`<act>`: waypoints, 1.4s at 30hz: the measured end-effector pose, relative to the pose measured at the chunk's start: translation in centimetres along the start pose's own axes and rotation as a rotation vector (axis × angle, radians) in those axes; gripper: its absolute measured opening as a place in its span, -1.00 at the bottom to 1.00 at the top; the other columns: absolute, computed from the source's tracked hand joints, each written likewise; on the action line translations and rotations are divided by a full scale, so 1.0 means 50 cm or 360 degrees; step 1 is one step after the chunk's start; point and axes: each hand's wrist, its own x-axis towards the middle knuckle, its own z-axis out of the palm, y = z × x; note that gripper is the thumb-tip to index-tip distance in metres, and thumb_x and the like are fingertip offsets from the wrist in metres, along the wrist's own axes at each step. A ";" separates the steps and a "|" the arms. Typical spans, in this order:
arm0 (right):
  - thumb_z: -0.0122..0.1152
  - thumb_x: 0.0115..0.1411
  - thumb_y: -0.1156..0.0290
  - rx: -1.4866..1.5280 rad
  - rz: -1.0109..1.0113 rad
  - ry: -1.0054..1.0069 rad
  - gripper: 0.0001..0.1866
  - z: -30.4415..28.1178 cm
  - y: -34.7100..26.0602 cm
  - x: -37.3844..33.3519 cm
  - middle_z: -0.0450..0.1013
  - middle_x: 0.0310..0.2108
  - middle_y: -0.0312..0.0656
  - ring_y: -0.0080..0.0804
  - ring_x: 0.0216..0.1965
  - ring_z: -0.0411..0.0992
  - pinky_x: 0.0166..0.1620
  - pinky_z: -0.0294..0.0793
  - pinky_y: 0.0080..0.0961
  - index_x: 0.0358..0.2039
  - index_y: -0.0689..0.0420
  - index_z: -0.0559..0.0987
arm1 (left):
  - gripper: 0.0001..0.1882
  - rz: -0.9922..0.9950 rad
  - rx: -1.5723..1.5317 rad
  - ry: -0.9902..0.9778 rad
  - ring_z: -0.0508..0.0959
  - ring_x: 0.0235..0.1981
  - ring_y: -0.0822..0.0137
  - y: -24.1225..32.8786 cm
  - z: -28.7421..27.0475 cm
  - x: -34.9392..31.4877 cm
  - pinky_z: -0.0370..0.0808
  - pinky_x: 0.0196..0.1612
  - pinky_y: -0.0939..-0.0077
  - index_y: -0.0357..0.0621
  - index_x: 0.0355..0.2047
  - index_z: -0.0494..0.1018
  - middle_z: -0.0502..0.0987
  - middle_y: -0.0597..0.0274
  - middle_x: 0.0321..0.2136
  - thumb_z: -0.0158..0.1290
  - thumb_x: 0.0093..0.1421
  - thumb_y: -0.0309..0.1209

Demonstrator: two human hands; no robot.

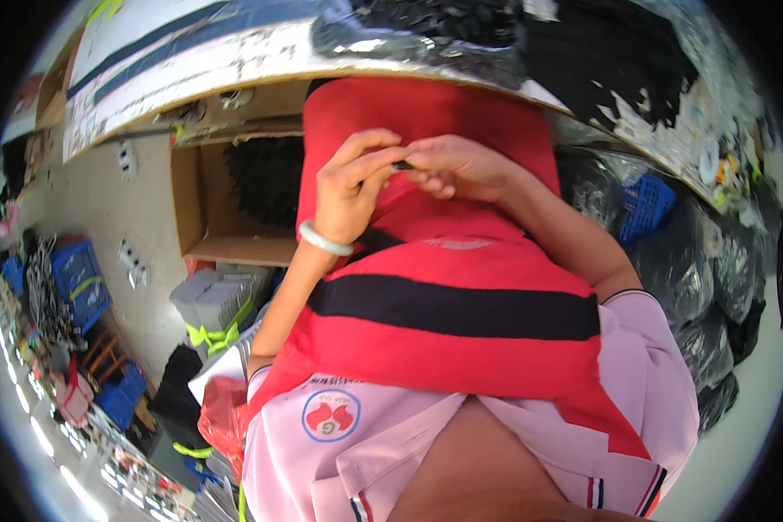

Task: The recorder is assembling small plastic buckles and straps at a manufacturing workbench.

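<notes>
The person's left grip and right grip pinch a small black piece above the red apron, short of the tabletop's near edge. A loosened pinch could drop it (dark, easily lost). On that edge, a clear bag holds black material; below, leftward, a cardboard box holds a black pile.

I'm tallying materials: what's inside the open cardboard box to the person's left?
The cardboard box shows black material inside. The red apron hides the box's right end; anything beneath the material is covered.

Lettered emblem on pink shirt
</notes>
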 end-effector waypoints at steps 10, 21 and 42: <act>0.22 0.08 0.41 -0.2365 -0.1594 0.1903 -0.87 -0.138 -0.115 -0.166 0.46 -0.32 -0.21 -0.21 -0.25 0.41 -0.17 0.40 -0.40 -0.33 0.08 0.59 | -0.82 -0.1117 -0.0976 0.0142 0.50 -0.56 0.44 -0.038 0.031 -0.004 0.45 -0.52 0.63 -0.36 -0.19 0.53 0.56 0.17 -0.43 0.10 0.17 -0.60; 0.23 0.03 0.42 -0.2786 -0.1452 0.1726 -0.76 -0.326 -0.173 -0.261 0.44 -0.20 -0.27 -0.23 -0.09 0.34 0.03 0.30 -0.34 -0.23 0.03 0.58 | -0.81 -0.1387 -0.1188 0.0012 0.55 -0.51 0.37 -0.026 0.096 -0.009 0.54 -0.42 0.55 -0.38 -0.17 0.51 0.58 0.12 -0.40 0.06 0.19 -0.61; 0.15 0.26 0.40 -0.1602 -0.1851 0.1596 -0.85 -0.106 -0.235 -0.217 0.48 -0.47 -0.32 -0.68 -0.50 0.39 -0.39 0.41 -0.71 -0.24 0.20 0.48 | -0.79 -0.1239 -0.0872 -0.0114 0.45 -0.63 0.51 0.026 0.099 0.120 0.36 -0.58 0.66 -0.31 -0.24 0.52 0.56 0.23 -0.53 0.08 0.25 -0.38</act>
